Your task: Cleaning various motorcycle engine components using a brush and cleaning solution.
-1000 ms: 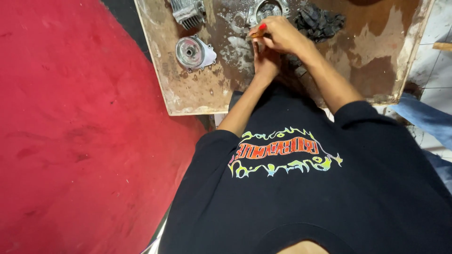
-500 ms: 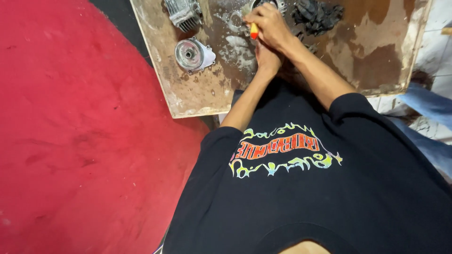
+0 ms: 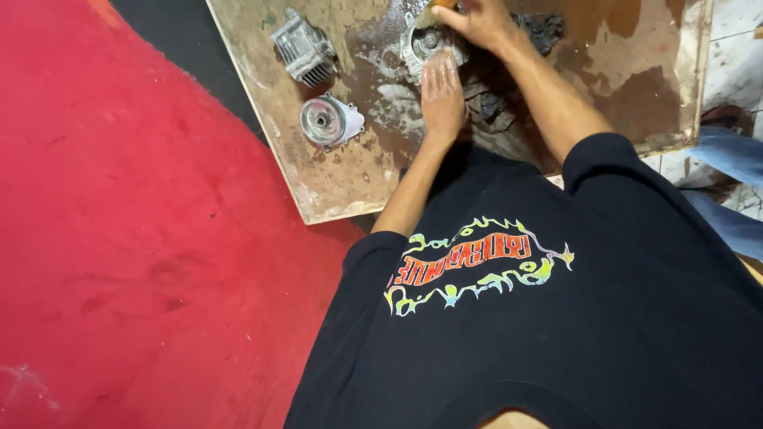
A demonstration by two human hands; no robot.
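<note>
Since the left hand (image 3: 442,91) flattened; board (image 3: 334,191) nearer

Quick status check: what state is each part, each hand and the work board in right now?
Left hand: flat, palm down on the wet board, beside the round metal part.
Right hand: closed around an orange-handled tool, over the round metal part.
Finned metal part: loose on the board, untouched.
Round silver cover: lying loose, untouched.
Dark rag: crumpled beside the right hand.
Wooden board: wet, stained, grimy.
</note>
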